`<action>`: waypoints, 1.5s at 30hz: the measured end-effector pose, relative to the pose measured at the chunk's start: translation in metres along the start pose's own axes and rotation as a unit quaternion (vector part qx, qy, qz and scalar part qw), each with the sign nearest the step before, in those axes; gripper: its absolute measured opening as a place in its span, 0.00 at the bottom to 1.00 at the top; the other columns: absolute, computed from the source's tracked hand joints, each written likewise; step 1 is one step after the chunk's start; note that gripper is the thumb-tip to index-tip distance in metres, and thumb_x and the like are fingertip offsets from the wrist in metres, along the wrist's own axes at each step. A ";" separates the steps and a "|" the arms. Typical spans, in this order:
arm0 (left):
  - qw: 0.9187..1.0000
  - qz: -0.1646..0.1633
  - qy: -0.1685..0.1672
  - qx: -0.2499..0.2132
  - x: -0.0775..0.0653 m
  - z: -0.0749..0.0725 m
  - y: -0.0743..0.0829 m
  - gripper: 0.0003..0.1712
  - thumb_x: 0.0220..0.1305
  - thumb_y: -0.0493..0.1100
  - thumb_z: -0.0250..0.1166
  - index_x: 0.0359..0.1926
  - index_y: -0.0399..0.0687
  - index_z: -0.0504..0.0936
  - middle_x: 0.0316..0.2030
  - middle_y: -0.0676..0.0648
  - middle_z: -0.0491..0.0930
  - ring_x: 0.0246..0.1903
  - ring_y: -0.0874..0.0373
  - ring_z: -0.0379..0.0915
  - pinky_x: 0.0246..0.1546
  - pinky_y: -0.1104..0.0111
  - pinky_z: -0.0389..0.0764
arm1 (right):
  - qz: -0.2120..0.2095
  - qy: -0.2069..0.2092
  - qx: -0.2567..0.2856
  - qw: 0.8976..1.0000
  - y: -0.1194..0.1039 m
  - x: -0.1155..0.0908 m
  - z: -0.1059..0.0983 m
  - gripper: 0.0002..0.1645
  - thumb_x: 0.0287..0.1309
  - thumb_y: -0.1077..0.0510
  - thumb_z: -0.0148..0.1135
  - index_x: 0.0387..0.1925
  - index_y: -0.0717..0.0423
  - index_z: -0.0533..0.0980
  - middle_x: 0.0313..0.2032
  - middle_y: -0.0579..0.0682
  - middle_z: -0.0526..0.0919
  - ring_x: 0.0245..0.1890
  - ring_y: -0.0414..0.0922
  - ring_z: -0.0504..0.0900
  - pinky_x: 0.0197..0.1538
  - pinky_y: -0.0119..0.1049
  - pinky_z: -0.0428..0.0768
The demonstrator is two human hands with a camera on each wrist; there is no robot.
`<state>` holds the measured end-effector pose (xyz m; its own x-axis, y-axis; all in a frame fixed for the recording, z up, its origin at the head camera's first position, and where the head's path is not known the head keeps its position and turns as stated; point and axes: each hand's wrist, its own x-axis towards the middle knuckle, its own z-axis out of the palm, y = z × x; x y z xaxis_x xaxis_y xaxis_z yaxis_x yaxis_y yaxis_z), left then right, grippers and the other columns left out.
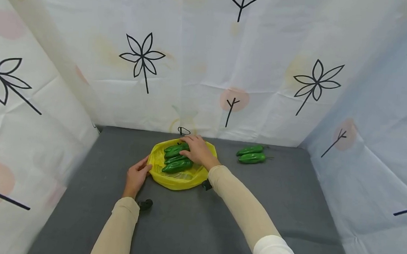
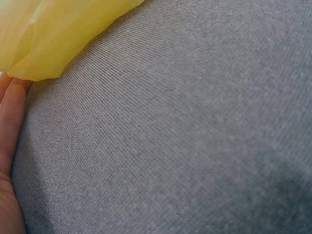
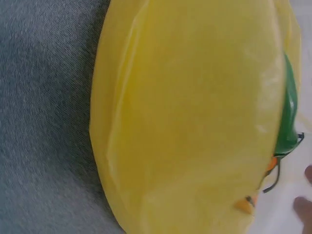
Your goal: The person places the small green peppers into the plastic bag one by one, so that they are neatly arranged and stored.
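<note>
A yellow plastic bag (image 1: 175, 184) lies on the grey table with its mouth spread wide. Several green peppers (image 1: 178, 165) rest side by side inside it. At the bag's left edge, my left hand (image 1: 136, 178) pinches the rim; its fingertips go under the yellow plastic in the left wrist view. My right hand (image 1: 199, 150) reaches over the bag's right side, fingers loosely bent and spread above the peppers' right ends. Whether those fingers touch a pepper is hard to see. In the right wrist view, one pepper (image 3: 289, 109) shows past the bag's wall, with fingertips (image 3: 304, 209) apart from it.
Two more green peppers (image 1: 252, 158) lie on the table (image 1: 273, 196) to the right of the bag. A white patterned curtain (image 1: 207, 75) closes off the back and both sides. Dark wrist-camera parts (image 1: 145, 205) sit by the wrists.
</note>
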<state>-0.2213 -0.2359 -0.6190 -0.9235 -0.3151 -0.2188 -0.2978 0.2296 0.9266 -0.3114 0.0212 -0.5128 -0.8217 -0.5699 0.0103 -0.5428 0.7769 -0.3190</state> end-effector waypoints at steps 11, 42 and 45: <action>1.000 0.001 -0.001 0.014 -0.004 -0.001 -0.001 0.27 0.72 0.55 0.63 0.70 0.71 0.74 0.61 0.46 0.81 0.53 0.58 0.78 0.41 0.84 0.78 | 0.039 -0.019 -0.104 0.994 0.000 -0.009 -0.004 0.44 0.70 0.30 0.52 0.81 0.34 0.52 0.82 0.46 0.49 0.81 0.58 0.51 0.79 0.66 0.51; 1.000 -0.001 -0.013 0.006 0.000 -0.001 0.000 0.28 0.72 0.54 0.63 0.71 0.70 0.73 0.65 0.47 0.79 0.56 0.55 0.78 0.40 0.85 0.78 | 0.143 -0.005 -0.133 0.981 0.045 -0.038 -0.021 0.51 0.66 0.18 0.38 0.82 0.29 0.42 0.83 0.49 0.38 0.82 0.62 0.39 0.79 0.69 0.40; 1.000 0.002 -0.007 0.010 0.000 0.000 -0.001 0.28 0.72 0.54 0.63 0.71 0.70 0.73 0.64 0.46 0.80 0.55 0.55 0.78 0.39 0.85 0.78 | 0.149 -0.005 -0.121 0.981 0.052 -0.041 -0.020 0.51 0.66 0.19 0.40 0.82 0.30 0.42 0.83 0.50 0.39 0.82 0.62 0.38 0.78 0.70 0.39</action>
<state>-0.2205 -0.2360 -0.6200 -0.9276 -0.3022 -0.2198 -0.2995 0.2496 0.9209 -0.3094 0.0906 -0.5110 -0.9493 -0.3088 -0.0582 -0.3045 0.9498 -0.0720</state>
